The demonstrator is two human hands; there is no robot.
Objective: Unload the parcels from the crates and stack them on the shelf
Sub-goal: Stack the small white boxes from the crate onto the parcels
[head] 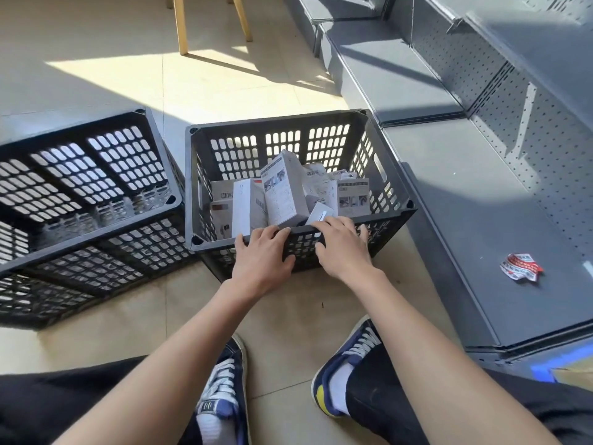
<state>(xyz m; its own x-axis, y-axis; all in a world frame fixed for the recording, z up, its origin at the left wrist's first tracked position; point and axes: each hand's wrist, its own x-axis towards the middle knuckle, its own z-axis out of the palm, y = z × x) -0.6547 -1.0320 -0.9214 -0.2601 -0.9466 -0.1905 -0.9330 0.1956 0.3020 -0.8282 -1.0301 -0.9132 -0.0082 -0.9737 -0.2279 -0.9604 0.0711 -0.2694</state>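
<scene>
Both hands on the near rim of the full crate!

Your left hand (261, 256) has its fingers hooked over the near rim of the crate (390, 184), thumb against the wall, and your right hand (341, 247) grips that rim just beside it, fingertips touching a small white box. White parcels (282, 192) sit jumbled inside, some upright, some leaning. Left of it stands a second crate (96, 200), tipped, no parcels showing in it. On your right runs the grey shelf (475, 200), carrying a crumpled red-and-white wrapper (520, 267) at its near end. Wooden chair legs (181, 25) stand far back.
</scene>
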